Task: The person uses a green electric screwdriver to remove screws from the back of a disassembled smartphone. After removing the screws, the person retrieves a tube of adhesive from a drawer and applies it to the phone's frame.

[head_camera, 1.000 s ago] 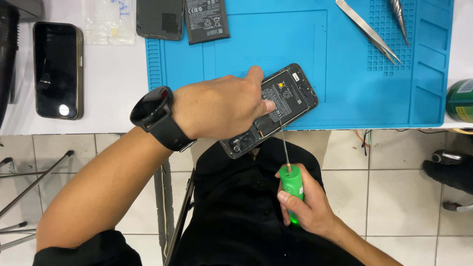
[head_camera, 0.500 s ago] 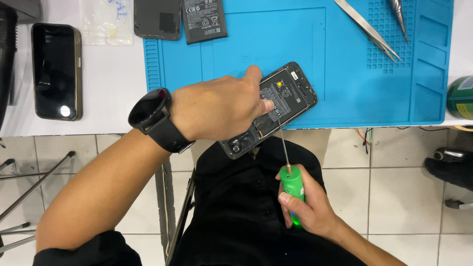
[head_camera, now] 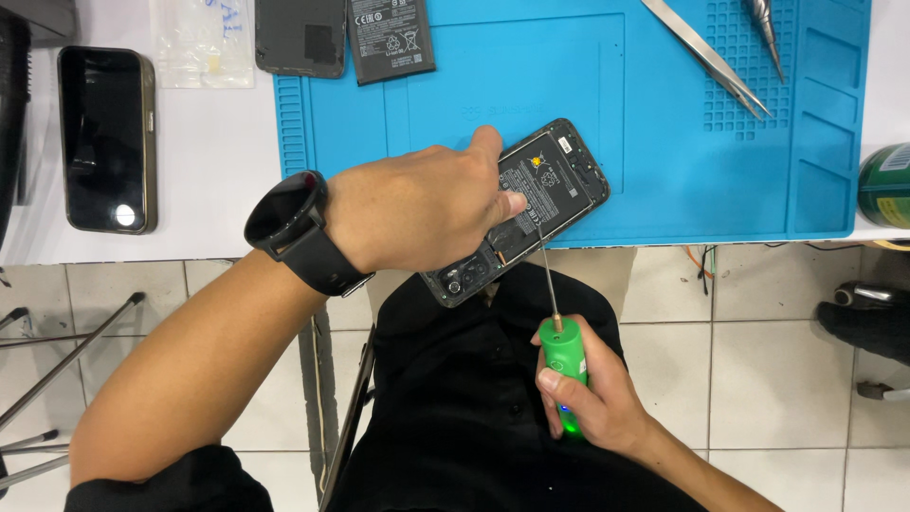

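Observation:
An opened black phone [head_camera: 555,185] with its back cover off lies tilted over the near edge of a blue work mat [head_camera: 664,114], its battery showing. My left hand [head_camera: 417,204], with a black watch on the wrist, grips the phone across its middle. My right hand [head_camera: 592,398] holds a green-handled screwdriver [head_camera: 561,356] below the table edge. Its thin metal shaft runs up and its tip rests on the phone's inside near my left fingertips.
A spare battery [head_camera: 391,38] and a dark back cover [head_camera: 301,36] lie at the mat's far left. Metal tweezers [head_camera: 706,55] rest at the far right. Another black phone [head_camera: 106,137] and a clear plastic bag [head_camera: 204,43] sit on the white table. A green can [head_camera: 886,185] stands at the right edge.

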